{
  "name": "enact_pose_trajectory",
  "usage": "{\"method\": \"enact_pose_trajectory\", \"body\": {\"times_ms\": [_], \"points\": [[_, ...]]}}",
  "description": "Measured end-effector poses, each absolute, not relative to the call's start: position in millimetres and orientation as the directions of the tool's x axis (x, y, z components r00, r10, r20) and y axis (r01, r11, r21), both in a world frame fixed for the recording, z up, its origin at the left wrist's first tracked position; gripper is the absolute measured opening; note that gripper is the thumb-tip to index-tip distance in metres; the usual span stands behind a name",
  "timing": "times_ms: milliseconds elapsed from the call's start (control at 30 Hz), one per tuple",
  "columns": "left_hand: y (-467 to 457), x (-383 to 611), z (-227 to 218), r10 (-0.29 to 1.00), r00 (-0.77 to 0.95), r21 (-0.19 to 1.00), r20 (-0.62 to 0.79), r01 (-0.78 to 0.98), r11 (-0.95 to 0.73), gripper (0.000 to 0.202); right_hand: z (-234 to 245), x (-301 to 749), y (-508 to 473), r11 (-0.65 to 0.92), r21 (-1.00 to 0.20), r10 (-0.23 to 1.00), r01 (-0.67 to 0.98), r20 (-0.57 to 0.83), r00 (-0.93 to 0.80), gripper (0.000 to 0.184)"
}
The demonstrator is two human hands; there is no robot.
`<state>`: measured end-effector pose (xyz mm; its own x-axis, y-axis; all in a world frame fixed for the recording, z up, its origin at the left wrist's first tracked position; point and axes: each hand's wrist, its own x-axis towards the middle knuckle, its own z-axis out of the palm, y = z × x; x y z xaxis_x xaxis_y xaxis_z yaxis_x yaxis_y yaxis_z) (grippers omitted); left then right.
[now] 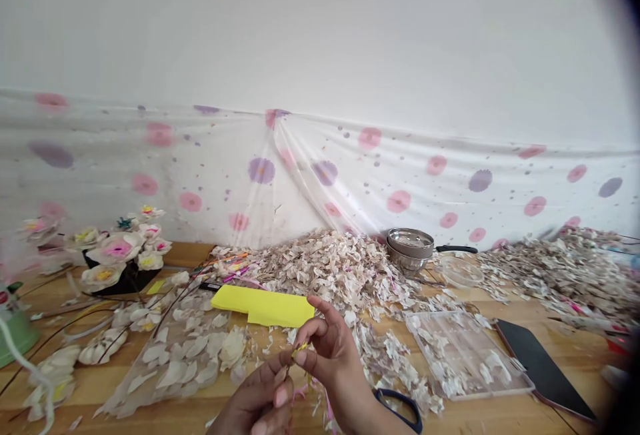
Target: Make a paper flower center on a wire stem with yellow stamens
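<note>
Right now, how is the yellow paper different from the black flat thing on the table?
The yellow paper is bright and soft-looking; the black flat thing is dark, stiff and shiny. The yellow paper lies just beyond the right hand and left hand; the black flat thing sits far right, beside the clear tray. Both lie flat on the wooden table.
</note>
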<state>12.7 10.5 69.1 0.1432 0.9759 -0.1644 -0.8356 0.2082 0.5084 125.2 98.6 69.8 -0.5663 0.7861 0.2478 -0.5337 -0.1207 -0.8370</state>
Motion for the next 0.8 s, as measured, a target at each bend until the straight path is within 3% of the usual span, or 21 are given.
{"method": "enact_pose_trajectory", "body": {"times_ms": [267,567,700,800], "points": [[21.6,5.7,40.1,0.985,0.144,0.494,-0.091,-0.852,0.17,0.034,69.8,125.2,104.0,-0.116,-0.842,0.787,-0.527,0.246,-0.566,0.067],[19.0,13.9,47.8,0.99,0.068,0.524,-0.123,-0.843,0.123,0.035,70.4,125.5,105.4,-0.098,-0.842,0.796,-0.531,0.253,-0.549,0.068],[20.1,17.2,49.1,0.985,0.042,0.596,-0.166,-0.792,0.134,0.042,70.9,127.1,105.3,-0.097,-0.841,0.783,-0.532,0.266,-0.563,0.067],[22.2,20.2,47.3,0.984,-0.103,0.741,-0.145,-0.67,0.039,0.041,70.2,129.0,106.4,-0.051,-0.863,0.78,-0.502,0.28,-0.56,0.066]]}}
